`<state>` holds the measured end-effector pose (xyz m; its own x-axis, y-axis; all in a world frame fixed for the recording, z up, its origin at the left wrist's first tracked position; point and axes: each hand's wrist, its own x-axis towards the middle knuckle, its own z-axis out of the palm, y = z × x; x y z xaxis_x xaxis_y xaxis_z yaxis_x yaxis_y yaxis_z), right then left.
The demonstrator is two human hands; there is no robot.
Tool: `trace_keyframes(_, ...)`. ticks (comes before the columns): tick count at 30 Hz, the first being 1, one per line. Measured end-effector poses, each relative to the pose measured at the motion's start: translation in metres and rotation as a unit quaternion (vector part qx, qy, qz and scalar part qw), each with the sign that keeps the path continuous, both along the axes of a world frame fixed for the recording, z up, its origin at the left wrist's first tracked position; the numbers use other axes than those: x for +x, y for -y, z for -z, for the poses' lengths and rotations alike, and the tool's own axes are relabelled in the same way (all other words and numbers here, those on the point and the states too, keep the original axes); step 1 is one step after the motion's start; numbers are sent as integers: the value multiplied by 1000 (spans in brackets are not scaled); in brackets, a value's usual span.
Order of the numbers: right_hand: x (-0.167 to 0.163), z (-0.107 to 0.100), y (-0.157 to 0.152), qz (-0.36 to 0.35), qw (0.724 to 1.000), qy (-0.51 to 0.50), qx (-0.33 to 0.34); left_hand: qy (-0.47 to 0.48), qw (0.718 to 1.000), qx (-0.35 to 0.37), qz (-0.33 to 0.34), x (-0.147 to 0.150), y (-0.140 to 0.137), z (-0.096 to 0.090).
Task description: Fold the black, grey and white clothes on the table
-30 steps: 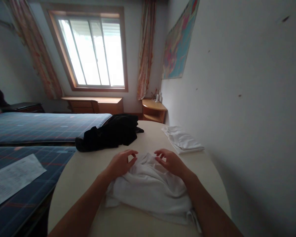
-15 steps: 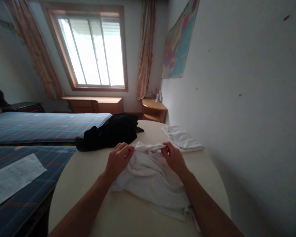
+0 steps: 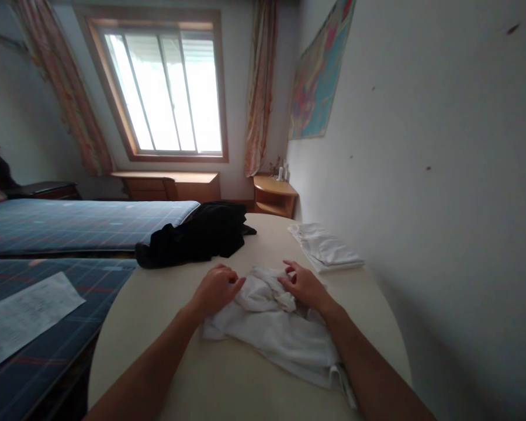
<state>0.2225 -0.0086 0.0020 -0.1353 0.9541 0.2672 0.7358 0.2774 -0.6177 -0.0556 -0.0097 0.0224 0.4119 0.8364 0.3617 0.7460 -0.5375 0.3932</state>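
Note:
A crumpled white garment [image 3: 272, 327] lies bunched on the round cream table [image 3: 149, 327], with a narrow strip trailing at its lower right corner. What kind of garment it is, I cannot tell. At its upper left edge is my left hand [image 3: 217, 289], fingers loosely curled and thumb apart from them, gripping nothing visible. My right hand [image 3: 305, 286] hovers over or rests on the garment's upper right, thumb and index finger spread, also without a grip. Folded white cloth [image 3: 326, 245] lies beyond my right hand, close to the wall.
A black garment [image 3: 197, 234] is heaped at the table's far left edge. Plaid-covered mattresses [image 3: 83, 225] stand left of the table, a printed sheet [image 3: 30, 318] on the nearer one. The white wall [image 3: 442, 204] borders the right side. A corner shelf [image 3: 275, 190] stands behind.
Both hands have let go of the garment's raised upper edge. That edge has dropped into a crumpled heap, and the hands have come slightly lower and nearer.

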Motion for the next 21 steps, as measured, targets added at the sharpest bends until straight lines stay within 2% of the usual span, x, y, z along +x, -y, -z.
trace_keyframes(2, 0, -2, 0, -9, 1000, 19, -9, -11, 999, -16, 40, 1, 1, 1)
trace_keyframes(4, 2, -7, -1, 9, 1000, 3, 13, -15, 998, -23, 55, 0, 2, 6)
trace_keyframes(7, 8, -15, -2, 78, 991, -69, 87, -31, 998, -16, 48, 0, 1, 16)
trace_keyframes(10, 13, -19, -3, 132, 972, -130, 146, -41, 999, -14, 18, 1, 0, 17)
trace_keyframes(12, 15, -21, -2, 154, 959, -156, 177, -12, 1000, 26, -14, 2, -1, 12)
trace_keyframes(14, 16, -22, -1, 169, 949, -170, 207, 39, 994, 97, -38, 3, 1, 6)
trace_keyframes(16, 19, -24, -1, 182, 940, -180, 225, 87, 986, 144, -21, 1, 4, -1)
trace_keyframes(18, 22, -25, -1, 198, 933, -190, 232, 126, 985, 104, 58, 0, 9, -5)
trace_keyframes(20, 26, -25, -3, 212, 924, -200, 248, 148, 978, -5, 144, 0, 14, -7)
trace_keyframes(21, 27, -26, -4, 214, 919, -205, 261, 147, 974, -58, 163, 1, 15, -7)
